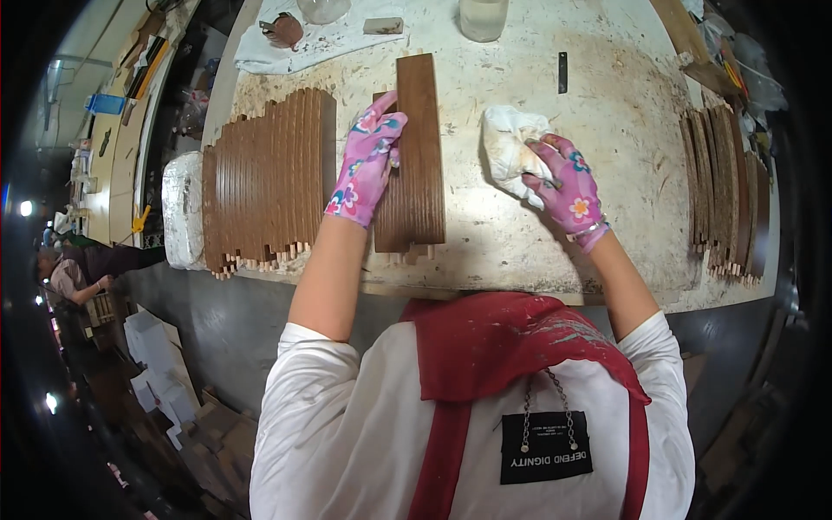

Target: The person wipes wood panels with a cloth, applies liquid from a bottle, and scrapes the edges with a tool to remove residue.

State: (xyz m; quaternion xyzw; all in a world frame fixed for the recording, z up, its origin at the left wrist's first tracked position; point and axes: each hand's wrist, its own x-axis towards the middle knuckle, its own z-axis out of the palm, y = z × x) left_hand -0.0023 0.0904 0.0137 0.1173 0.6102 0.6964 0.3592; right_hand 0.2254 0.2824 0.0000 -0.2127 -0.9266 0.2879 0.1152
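Two brown wooden boards lie overlapped on the worktable, with pale dowel pegs showing at their near ends. My left hand (368,160), in a pink flowered glove, grips the left edge of the upper wooden board (420,147). Most of the lower wooden board (387,230) is covered by that hand and the upper board. To the right, my right hand (568,186), in a matching glove, is closed on a bunched white cloth (511,147) with brownish stains. The cloth is apart from the boards, at the table surface.
On the left stands a row of similar boards (269,178) beside a plastic-wrapped bundle (183,212). More boards (724,182) line the right side. Toward the back are a glass jar (484,19), a white towel (329,52) and a small dark metal strip (562,73). Another person (78,282) is far left.
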